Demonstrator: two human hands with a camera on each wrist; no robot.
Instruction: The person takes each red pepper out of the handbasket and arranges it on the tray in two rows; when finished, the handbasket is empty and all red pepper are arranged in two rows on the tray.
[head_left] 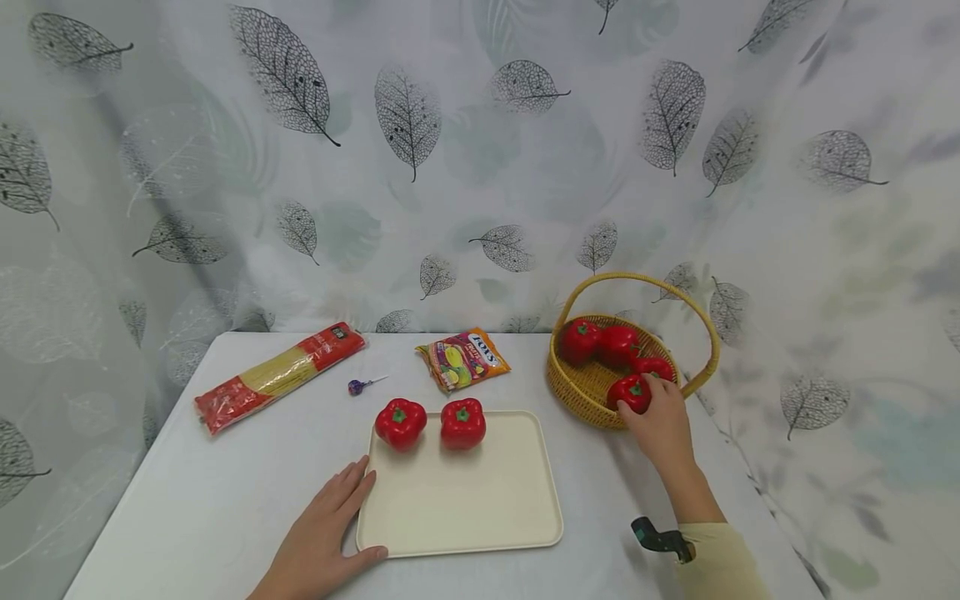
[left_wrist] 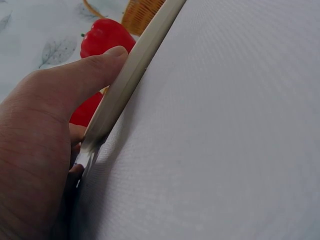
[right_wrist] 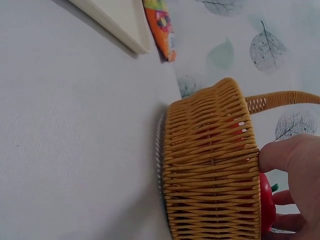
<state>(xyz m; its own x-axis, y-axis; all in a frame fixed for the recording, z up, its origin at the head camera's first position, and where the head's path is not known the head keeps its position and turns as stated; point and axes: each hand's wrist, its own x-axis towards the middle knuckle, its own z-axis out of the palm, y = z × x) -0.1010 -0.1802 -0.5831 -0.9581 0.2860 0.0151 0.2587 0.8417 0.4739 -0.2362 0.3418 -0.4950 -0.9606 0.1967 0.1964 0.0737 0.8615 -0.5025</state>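
Note:
My right hand (head_left: 662,423) reaches into a yellow wicker basket (head_left: 577,392) and grips a red bell pepper (head_left: 628,393), thumb on one side and fingers on the other. In the right wrist view the thumb lies at the basket's rim, and the pepper (right_wrist: 267,202) shows partly behind the wicker. Several more red peppers (head_left: 618,345) lie in the basket. My left hand (head_left: 321,527) rests spread at the left edge of a cream tray (head_left: 465,508), its thumb touching the front corner. Two red bell peppers, one left (head_left: 401,423) and one right (head_left: 462,423), sit along the tray's back side.
A red-and-yellow pack of noodles (head_left: 281,377) lies at the table's back left. Beside it is a small wrapped lollipop (head_left: 360,386). A bag of Fox's candy (head_left: 465,358) lies behind the tray. The basket's tall handle (head_left: 637,279) arches over it. A leaf-patterned curtain (head_left: 480,167) hangs behind.

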